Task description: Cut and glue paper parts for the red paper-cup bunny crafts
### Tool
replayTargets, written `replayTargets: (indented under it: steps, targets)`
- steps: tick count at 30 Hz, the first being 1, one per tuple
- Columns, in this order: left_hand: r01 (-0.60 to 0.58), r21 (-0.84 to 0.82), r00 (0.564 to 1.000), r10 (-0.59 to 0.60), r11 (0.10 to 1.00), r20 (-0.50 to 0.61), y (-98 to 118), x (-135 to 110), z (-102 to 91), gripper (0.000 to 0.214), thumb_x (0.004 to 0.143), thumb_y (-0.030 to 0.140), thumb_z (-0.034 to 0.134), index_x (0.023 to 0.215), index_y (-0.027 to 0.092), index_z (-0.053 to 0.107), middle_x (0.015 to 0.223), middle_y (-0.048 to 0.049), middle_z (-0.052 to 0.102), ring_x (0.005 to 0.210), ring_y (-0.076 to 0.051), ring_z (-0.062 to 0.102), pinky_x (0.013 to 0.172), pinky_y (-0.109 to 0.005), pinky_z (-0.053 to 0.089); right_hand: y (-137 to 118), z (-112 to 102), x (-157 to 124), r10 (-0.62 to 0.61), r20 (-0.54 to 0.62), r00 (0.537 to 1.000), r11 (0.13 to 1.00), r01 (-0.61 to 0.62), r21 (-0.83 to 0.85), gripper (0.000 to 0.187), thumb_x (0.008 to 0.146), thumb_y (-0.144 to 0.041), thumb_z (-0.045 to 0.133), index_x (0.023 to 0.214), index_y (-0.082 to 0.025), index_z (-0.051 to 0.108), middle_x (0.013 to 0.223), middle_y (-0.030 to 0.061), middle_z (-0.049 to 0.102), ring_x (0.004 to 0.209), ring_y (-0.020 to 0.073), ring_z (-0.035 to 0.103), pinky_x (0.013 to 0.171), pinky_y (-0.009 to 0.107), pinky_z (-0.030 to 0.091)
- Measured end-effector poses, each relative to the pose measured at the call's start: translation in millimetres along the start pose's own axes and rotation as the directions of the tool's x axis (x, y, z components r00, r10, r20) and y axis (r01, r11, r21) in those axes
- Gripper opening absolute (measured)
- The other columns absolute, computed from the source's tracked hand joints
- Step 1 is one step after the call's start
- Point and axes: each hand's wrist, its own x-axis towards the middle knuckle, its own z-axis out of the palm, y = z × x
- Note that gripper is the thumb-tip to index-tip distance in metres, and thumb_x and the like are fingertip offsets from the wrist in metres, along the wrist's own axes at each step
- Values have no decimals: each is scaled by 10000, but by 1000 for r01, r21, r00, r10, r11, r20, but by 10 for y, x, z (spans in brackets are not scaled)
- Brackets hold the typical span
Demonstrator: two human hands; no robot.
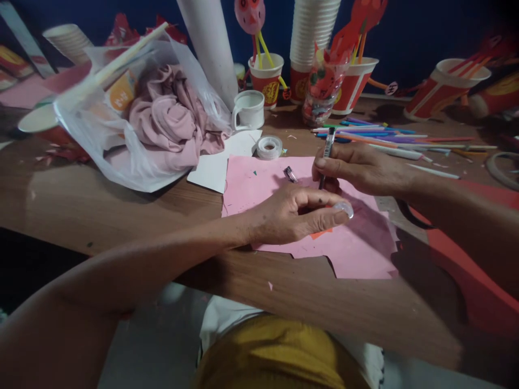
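Note:
My left hand [287,213] is closed, pinching a small clear round disc [344,209] between thumb and fingertip above the pink paper [357,254]. In my right hand [360,167] a dark marker [329,143] is gripped, its upper end pointing up and its lower end near my left fingers. Under my left hand an orange paper piece [321,234] shows in part; the rest of it is hidden. A small dark cap-like piece [290,174] lies on the pink paper, just beyond my left hand. Farther back is a roll of clear tape [269,147].
A plastic bag [150,181] with pink cloth [170,119] stands at the left. Behind are a white mug [248,109], red paper cups [265,81] with craft figures, and stacked cups [314,32]. Coloured sticks [377,132] lie back right; red paper [478,259] is at right.

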Motion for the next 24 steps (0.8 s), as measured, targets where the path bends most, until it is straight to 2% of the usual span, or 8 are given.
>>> replayTargets:
  steps: [7, 12, 19, 24]
  targets:
    - [-18, 18, 1000, 18, 1000, 20, 11, -1, -17, 241, 858, 317, 449, 733, 138, 550, 637, 22, 420, 574, -80, 368, 527, -205, 319, 37, 14, -14, -40, 16, 999, 985, 43, -168, 287, 889, -301, 451, 672, -160, 574, 552, -22, 570, 513, 87, 524, 460, 177, 418]
    - [-54, 41, 998, 53, 998, 31, 13, 2, -24, 233, 859, 284, 451, 722, 135, 568, 634, 26, 423, 578, -75, 377, 541, -201, 328, -2, 11, 9, -53, 34, 998, 964, 60, -258, 272, 878, -278, 460, 673, -165, 599, 592, -6, 590, 545, 101, 538, 501, 196, 430]
    - [-31, 46, 999, 30, 998, 20, -8, -1, -25, 238, 860, 318, 449, 763, 146, 582, 630, 28, 438, 573, -78, 381, 536, -204, 333, 4, -11, 43, -62, 93, 994, 969, 82, -233, 277, 879, -266, 433, 682, -170, 602, 572, -13, 586, 539, 103, 533, 500, 202, 434]
    - [-62, 65, 998, 60, 996, 29, -7, 4, -29, 240, 860, 302, 449, 723, 143, 565, 628, 25, 426, 591, -85, 387, 555, -211, 337, 9, -7, 47, -99, 72, 993, 955, 115, -273, 300, 880, -316, 438, 661, -175, 587, 579, -16, 574, 521, 94, 515, 489, 204, 417]
